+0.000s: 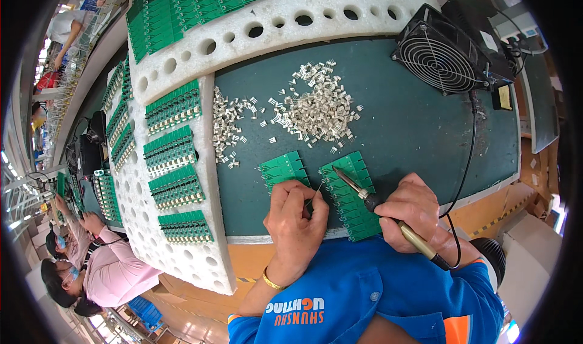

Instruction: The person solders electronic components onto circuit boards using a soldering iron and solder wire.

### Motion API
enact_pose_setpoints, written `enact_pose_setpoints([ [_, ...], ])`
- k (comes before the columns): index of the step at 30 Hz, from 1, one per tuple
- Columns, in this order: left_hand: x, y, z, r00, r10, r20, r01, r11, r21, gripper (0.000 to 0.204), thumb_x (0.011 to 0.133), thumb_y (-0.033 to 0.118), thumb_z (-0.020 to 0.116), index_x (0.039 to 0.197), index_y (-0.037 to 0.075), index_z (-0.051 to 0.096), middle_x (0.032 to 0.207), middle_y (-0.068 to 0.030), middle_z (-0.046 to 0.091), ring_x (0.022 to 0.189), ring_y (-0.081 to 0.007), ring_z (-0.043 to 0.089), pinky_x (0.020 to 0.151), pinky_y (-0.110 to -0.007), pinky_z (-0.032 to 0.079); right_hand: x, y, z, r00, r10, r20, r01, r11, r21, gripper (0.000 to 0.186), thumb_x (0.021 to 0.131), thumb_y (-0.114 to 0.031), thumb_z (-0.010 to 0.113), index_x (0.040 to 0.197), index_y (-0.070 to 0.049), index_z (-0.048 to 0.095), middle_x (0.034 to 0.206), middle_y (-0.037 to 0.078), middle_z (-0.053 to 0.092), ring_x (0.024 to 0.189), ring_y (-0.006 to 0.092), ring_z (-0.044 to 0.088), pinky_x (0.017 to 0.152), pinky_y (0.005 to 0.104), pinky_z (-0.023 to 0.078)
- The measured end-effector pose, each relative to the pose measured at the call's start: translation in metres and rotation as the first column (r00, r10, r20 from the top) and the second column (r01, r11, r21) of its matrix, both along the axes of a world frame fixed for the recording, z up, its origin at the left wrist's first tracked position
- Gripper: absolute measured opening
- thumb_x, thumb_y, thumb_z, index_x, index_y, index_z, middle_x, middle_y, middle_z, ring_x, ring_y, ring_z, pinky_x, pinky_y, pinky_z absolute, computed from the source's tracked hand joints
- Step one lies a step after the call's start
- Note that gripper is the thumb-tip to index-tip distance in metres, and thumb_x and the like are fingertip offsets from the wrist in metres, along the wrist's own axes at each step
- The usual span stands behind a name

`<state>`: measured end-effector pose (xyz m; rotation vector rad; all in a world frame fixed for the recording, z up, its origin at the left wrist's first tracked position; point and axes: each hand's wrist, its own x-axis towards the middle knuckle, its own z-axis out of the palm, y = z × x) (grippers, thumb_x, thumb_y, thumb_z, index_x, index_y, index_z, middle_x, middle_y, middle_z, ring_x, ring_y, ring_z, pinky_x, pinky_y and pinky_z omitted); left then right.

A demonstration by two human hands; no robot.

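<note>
- Far left, a white foam board (pixel 221 250) carries stacks of green circuit boards with parts already on them (pixel 176 187), so those look further along to me.
- Next over, loose white pin connectors (pixel 322 110) are heaped on the green table (pixel 388 143).
- Left hand (pixel 296 222) has its fingertips pinched around a thin wire (pixel 320 186), solder I'd guess, and sits over the lower part of the left circuit board (pixel 283 166).
- Just beside that, the right circuit board (pixel 350 207) lies flat at the table's near edge. Soldering iron (pixel 370 202) slants over it, tip at the upper left; can't tell if it's touching.
- Right hand (pixel 410 210) is wrapped round the iron's handle. My read: soldering joints is the step in hand. Next move calls for wire and tip meeting at one joint, with a steady grip.
- Top right, a black fan (pixel 440 58) faces the work.
</note>
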<state>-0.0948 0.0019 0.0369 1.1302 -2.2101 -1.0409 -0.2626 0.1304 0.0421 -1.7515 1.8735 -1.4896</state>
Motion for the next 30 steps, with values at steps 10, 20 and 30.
enact_pose_setpoints([
  [10, -0.0004, 0.0008, -0.0025, 1.000, 0.015, -0.022, -0.015, 0.999, -0.028, 0.012, 0.080, -0.005, 0.075, 0.083, 0.000, 0.064, 0.090, -0.0080, 0.061, 0.057, -0.0092, 0.052, 0.047, -0.025, 0.042, 0.0039, 0.0016, 0.0012, 0.999, 0.034, 0.037, -0.035, 0.999, 0.022, 0.028, 0.064, 0.002, 0.074, 0.090, -0.008, 0.066, 0.066, 0.003, 0.063, 0.054, 0.0201, 0.059, 0.058, 0.0339, 0.042],
  [20, -0.0019, 0.0015, -0.0043, 1.000, 0.018, -0.019, -0.019, 0.999, -0.043, 0.012, 0.080, -0.004, 0.075, 0.080, -0.001, 0.064, 0.089, -0.0086, 0.062, 0.055, -0.0103, 0.054, 0.047, -0.026, 0.042, 0.0075, 0.0011, 0.0003, 0.999, 0.026, 0.036, -0.028, 0.999, 0.041, 0.027, 0.065, 0.002, 0.075, 0.088, -0.008, 0.067, 0.066, 0.003, 0.063, 0.054, 0.0204, 0.059, 0.059, 0.0338, 0.043],
  [30, -0.0035, 0.0007, -0.0034, 1.000, 0.018, -0.024, -0.019, 0.999, -0.049, 0.012, 0.079, -0.004, 0.075, 0.080, -0.001, 0.063, 0.088, -0.0087, 0.061, 0.055, -0.0109, 0.054, 0.046, -0.027, 0.042, 0.0075, 0.0003, -0.0010, 0.999, 0.029, 0.028, -0.030, 0.999, 0.037, 0.026, 0.066, 0.002, 0.075, 0.089, -0.008, 0.067, 0.067, 0.003, 0.062, 0.055, 0.0205, 0.059, 0.059, 0.0341, 0.043],
])
